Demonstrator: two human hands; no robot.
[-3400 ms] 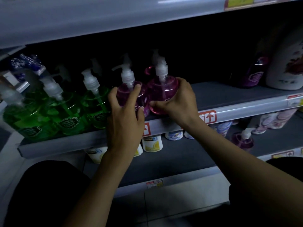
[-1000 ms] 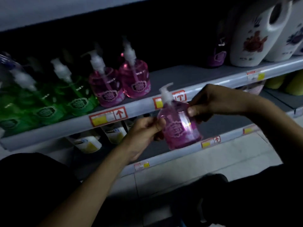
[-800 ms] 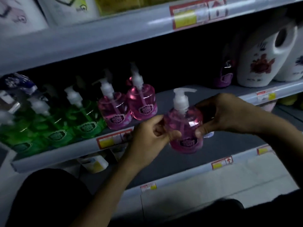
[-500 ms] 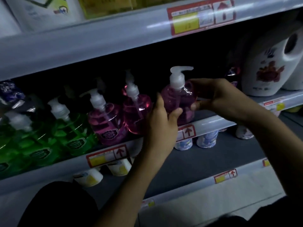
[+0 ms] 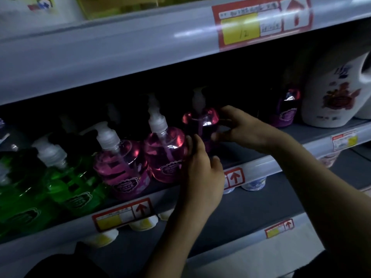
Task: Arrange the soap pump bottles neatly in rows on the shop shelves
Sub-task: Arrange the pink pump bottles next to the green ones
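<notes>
A pink soap pump bottle [image 5: 201, 121] stands deep in the dark of the middle shelf [image 5: 313, 144], held between both hands. My left hand [image 5: 202, 173] grips its lower left side and my right hand [image 5: 243, 129] grips its right side. Its white pump points into the shadow. Two more pink pump bottles [image 5: 166, 153] [image 5: 120, 165] stand in a row to its left near the shelf front. Green pump bottles [image 5: 70, 183] fill the far left. A purple pump bottle [image 5: 285, 111] stands alone further right.
A large white detergent jug [image 5: 333, 93] with a flower print stands at the right of the same shelf. The upper shelf edge [image 5: 140, 49] overhangs closely. Small white tubs [image 5: 140, 223] line the lower shelf. Bare shelf lies between my right hand and the purple bottle.
Both hands lifted the pink bottle from in front of the lower shelf up onto the middle shelf and pushed it back, right of the two pink bottles.
</notes>
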